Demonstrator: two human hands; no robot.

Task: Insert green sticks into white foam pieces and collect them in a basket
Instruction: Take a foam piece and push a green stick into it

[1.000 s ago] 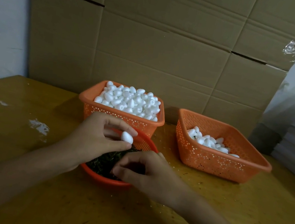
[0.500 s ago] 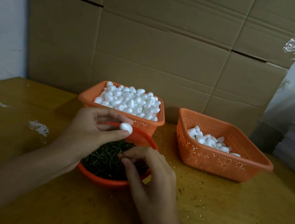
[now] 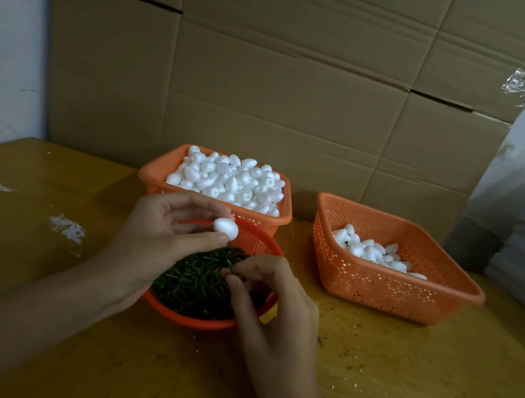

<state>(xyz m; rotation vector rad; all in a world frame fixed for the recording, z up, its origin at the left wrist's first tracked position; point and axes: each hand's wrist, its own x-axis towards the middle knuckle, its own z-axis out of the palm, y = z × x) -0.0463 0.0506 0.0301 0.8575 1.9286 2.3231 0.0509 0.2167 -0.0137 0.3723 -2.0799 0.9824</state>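
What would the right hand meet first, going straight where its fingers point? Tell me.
Pinching a green stick, the right hand would likely meet the left hand at its thumb, below the foam piece; depth is unclear.

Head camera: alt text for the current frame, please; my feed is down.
The left hand holds a white foam piece above a round orange bowl while the right hand pinches at the green sticks in it. Behind, on the wooden table, a left basket is heaped with foam pieces; a right basket holds few.
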